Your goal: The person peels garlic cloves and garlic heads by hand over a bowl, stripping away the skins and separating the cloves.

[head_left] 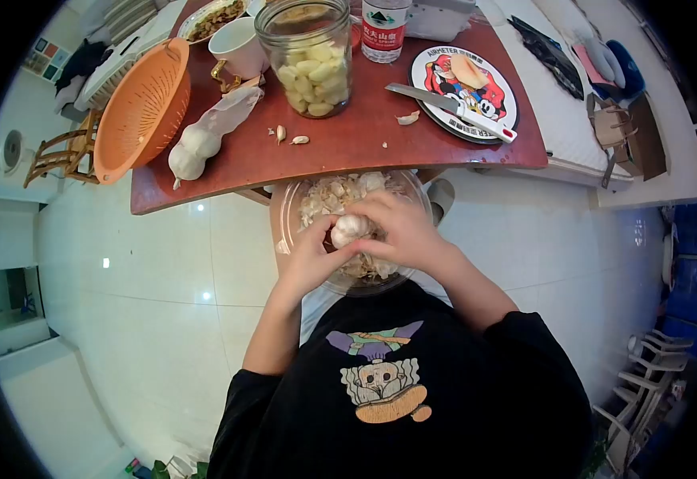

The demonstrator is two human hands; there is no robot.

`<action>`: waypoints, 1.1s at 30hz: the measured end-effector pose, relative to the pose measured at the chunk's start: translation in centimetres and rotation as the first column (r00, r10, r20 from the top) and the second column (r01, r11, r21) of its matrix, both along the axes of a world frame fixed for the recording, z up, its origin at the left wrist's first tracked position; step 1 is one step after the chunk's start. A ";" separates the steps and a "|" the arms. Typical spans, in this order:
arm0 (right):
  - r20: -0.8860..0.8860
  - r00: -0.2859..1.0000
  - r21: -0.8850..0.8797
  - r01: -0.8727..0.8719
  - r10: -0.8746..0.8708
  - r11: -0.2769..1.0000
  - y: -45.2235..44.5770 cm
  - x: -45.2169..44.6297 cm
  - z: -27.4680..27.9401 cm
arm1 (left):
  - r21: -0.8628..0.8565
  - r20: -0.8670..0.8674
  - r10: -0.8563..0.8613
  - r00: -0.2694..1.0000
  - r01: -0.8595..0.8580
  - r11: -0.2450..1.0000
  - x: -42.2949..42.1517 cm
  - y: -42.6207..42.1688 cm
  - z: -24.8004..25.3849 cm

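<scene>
A whole garlic bulb (350,231) is held between my two hands, above a clear bowl (291,209) on my lap. My left hand (312,254) grips the bulb from the left, thumb along its lower side. From the right, my right hand (403,229) has its fingers and thumb closed around it. Garlic skins (328,196) fill much of the bowl under the hands. On the table in front stands a glass jar (310,80) with many peeled cloves. A few loose garlic cloves (281,133) lie near the table's front edge.
The red-brown table (228,172) carries an orange colander (142,112), a bag of garlic bulbs (204,144), a white mug (238,46), a water bottle (384,32) and a cartoon plate (436,70). A white-handled knife (468,116) lies across the plate, blade pointing left.
</scene>
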State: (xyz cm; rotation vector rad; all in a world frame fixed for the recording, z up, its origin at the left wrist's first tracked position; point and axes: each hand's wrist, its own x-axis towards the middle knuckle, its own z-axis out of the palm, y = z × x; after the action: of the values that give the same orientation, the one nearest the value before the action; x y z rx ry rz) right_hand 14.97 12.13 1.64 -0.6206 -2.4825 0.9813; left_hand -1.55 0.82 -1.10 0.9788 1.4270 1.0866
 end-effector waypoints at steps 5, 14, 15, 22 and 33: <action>0.052 0.995 -0.137 0.089 -0.083 0.987 -0.3 -0.5 -0.5 | -0.030 0.341 0.032 0.940 -0.023 0.999 0.2 0.1 -0.3; -0.076 0.984 -0.079 0.152 -0.158 0.985 -2.9 -2.0 -3.2 | -0.046 0.015 0.258 0.966 -0.257 0.965 2.4 0.5 -1.3; -0.064 0.984 -0.155 0.157 -0.168 0.975 -2.9 -2.0 -3.3 | 0.009 -0.032 0.271 0.962 -0.270 0.963 2.6 0.7 -1.9; -0.179 0.930 -0.537 0.182 -0.322 0.823 -2.1 -2.1 -5.8 | 0.048 0.048 0.331 0.942 -0.333 0.942 3.2 1.0 -2.6; 0.078 0.957 0.078 0.273 -0.279 0.959 -0.4 -0.9 -3.1 | 0.059 0.347 0.385 0.855 -0.430 0.901 1.3 0.2 -1.9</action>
State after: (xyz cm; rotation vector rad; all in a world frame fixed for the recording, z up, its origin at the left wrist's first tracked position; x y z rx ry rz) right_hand 14.12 11.68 -1.46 -0.9774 -2.4055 0.7765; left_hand -0.29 1.03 -2.97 0.5529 1.3245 1.5988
